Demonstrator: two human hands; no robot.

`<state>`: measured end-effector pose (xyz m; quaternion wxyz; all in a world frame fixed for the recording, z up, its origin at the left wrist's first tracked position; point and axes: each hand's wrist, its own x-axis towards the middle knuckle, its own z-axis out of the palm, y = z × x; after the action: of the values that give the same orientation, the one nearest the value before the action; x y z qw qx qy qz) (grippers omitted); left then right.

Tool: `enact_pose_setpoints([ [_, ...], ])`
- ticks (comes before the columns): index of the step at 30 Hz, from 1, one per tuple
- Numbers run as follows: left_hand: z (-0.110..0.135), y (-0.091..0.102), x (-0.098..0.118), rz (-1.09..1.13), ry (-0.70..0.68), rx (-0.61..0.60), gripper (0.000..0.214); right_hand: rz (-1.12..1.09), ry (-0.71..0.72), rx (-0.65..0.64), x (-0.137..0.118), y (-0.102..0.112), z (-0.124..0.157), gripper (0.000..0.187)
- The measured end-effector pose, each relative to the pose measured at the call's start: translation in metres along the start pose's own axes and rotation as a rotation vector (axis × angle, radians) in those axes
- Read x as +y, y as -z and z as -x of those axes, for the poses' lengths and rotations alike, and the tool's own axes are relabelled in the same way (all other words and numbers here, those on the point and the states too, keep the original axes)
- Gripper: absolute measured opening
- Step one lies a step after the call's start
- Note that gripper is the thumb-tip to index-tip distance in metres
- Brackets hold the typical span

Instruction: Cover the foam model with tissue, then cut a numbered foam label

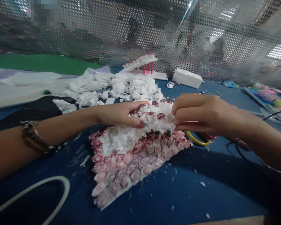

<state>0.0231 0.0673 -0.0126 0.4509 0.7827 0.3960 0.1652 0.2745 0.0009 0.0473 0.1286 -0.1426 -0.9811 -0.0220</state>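
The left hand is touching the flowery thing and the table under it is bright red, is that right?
Not quite: the table is blue, not red, as the head view shows. The left hand is indeed touching the flowery thing.

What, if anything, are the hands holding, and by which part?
The left hand holds the white, rosette-dotted piece by its left side; the right hand is at its right end, grip unclear.
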Motion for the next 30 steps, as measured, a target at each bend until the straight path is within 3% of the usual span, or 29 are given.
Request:
enact_pose_setpoints([
  [5, -0.001, 0.002, 0.001, 0.042, 0.048, 0.043, 0.061, -0.094, -0.084, -0.070, -0.002, 0.012, 0.007, 0.016],
  [11, -0.002, 0.005, -0.009, 0.093, 0.061, 0.037, 0.056, 0.075, -0.204, 0.176, -0.005, 0.026, 0.015, 0.012],
  [14, -0.001, 0.006, -0.008, 0.111, 0.070, 0.056, 0.056, 0.163, -0.289, 0.235, -0.004, 0.029, 0.016, 0.014],
  [22, 0.002, 0.020, 0.010, 0.095, -0.074, 0.369, 0.060, 0.226, -0.427, 0.368, 0.000, 0.034, 0.021, 0.021],
  [26, 0.005, 0.017, 0.008, 0.226, -0.057, 0.528, 0.056, 0.175, -0.435, 0.327, 0.004, 0.028, 0.023, 0.029],
  [30, 0.008, 0.010, 0.012, 0.371, -0.190, 0.612, 0.054, 0.163, -0.534, 0.283, 0.007, 0.015, 0.022, 0.024],
])
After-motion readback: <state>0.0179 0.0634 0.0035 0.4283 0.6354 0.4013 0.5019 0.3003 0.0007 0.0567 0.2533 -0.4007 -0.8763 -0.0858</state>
